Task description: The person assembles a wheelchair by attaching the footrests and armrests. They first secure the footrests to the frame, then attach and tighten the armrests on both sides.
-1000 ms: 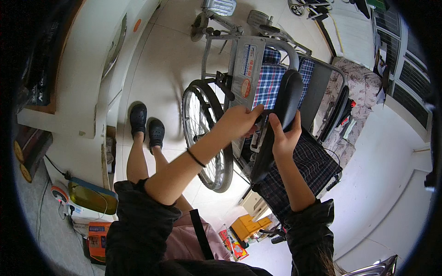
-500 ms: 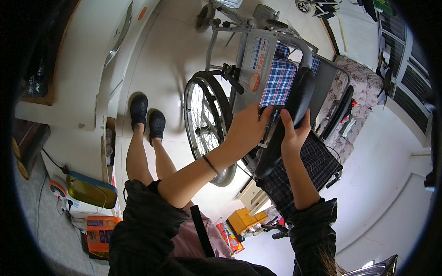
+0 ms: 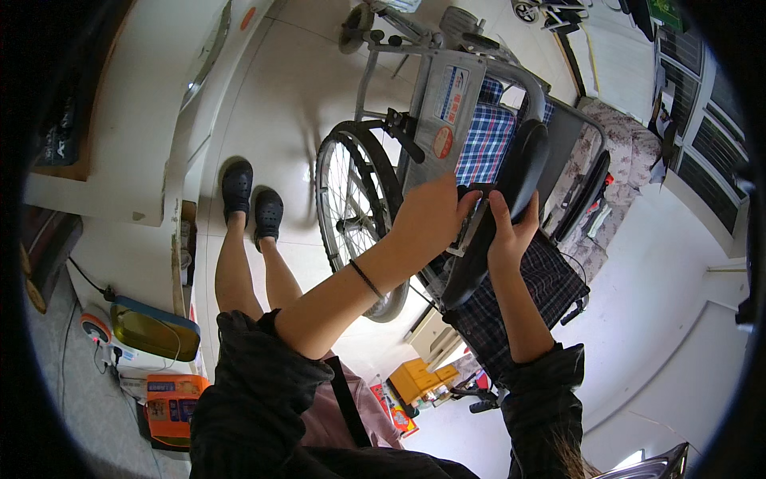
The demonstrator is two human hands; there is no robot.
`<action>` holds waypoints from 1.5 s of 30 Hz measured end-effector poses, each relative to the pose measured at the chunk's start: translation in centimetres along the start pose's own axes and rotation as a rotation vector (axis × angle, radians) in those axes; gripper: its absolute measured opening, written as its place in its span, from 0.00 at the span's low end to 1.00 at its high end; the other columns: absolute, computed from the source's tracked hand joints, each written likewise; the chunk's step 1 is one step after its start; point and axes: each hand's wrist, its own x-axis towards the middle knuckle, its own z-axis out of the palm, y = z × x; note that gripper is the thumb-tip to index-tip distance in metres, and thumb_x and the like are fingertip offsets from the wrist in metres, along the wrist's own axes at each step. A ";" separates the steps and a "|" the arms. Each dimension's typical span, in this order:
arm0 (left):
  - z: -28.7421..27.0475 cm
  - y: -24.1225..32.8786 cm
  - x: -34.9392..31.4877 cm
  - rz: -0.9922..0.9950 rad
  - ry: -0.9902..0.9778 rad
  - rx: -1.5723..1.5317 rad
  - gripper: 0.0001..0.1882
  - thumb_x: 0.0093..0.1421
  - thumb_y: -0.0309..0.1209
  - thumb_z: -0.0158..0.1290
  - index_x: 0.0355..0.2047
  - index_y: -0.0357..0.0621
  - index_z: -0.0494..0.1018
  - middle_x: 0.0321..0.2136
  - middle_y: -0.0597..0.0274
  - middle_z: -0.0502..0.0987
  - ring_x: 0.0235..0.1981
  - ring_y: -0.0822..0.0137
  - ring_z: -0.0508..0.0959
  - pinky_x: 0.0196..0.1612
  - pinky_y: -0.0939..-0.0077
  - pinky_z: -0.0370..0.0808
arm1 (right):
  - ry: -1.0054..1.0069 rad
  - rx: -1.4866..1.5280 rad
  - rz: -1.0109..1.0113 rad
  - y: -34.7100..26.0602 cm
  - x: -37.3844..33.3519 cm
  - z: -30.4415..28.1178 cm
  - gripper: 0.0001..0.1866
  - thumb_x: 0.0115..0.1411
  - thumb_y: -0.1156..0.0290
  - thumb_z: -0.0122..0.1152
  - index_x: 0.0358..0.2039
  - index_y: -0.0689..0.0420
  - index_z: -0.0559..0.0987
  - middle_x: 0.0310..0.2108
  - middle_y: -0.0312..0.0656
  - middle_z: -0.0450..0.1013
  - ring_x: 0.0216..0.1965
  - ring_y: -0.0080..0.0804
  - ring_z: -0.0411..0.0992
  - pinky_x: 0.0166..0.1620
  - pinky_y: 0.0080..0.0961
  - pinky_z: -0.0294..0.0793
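A folding wheelchair [image 3: 447, 104] with a grey metal frame stands in front of me. Its plaid seat cloth [image 3: 487, 137] is blue, white and red. The black padded armrest [image 3: 523, 160] slants between my hands. My right hand [image 3: 511, 239] grips this armrest from the right, thumb on one side and fingers on the other. On the left side, my left hand [image 3: 431, 219] is closed, thumb bent in, close to a dark part below the pad. What its fingers hold, if anything, is hidden. The spoked wheel [image 3: 351, 215] is just left of my left wrist.
A black brake lever [image 3: 408, 144] sticks out above the wheel. Dark plaid backrest cloth [image 3: 550, 283] hangs at the right. A white cabinet [image 3: 120, 184] lines the left side, with an orange box [image 3: 174, 407] nearer. Behind the chair is a floral-covered seat [image 3: 614, 136].
My left hand has turned slightly at the wrist, its knuckles a little higher beside the armrest. My right hand keeps its grip. The whole view has shifted slightly.
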 end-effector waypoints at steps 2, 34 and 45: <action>0.3 -0.8 0.2 0.321 0.220 0.199 0.21 0.61 0.36 0.55 0.44 0.28 0.66 0.34 0.43 0.75 0.35 0.46 0.78 0.37 0.61 0.77 | -0.009 -0.012 -0.010 0.0 0.0 0.0 0.26 0.53 0.61 0.71 0.45 0.64 0.71 0.30 0.38 0.73 0.29 0.23 0.70 0.32 0.21 0.70; 0.1 -1.6 0.4 0.457 0.301 0.283 0.18 0.52 0.28 0.63 0.41 0.34 0.74 0.28 0.53 0.80 0.31 0.61 0.82 0.38 0.68 0.79 | -0.004 0.059 -0.030 1.0 0.4 0.2 0.22 0.52 0.64 0.71 0.39 0.65 0.73 0.29 0.39 0.74 0.29 0.22 0.71 0.34 0.18 0.70; 0.0 -0.9 0.4 0.114 0.250 -0.008 0.20 0.56 0.42 0.61 0.34 0.34 0.76 0.26 0.54 0.81 0.26 0.63 0.81 0.33 0.75 0.77 | -0.013 0.079 -0.082 0.7 0.5 0.3 0.21 0.52 0.65 0.70 0.39 0.66 0.74 0.30 0.41 0.75 0.29 0.23 0.71 0.34 0.20 0.70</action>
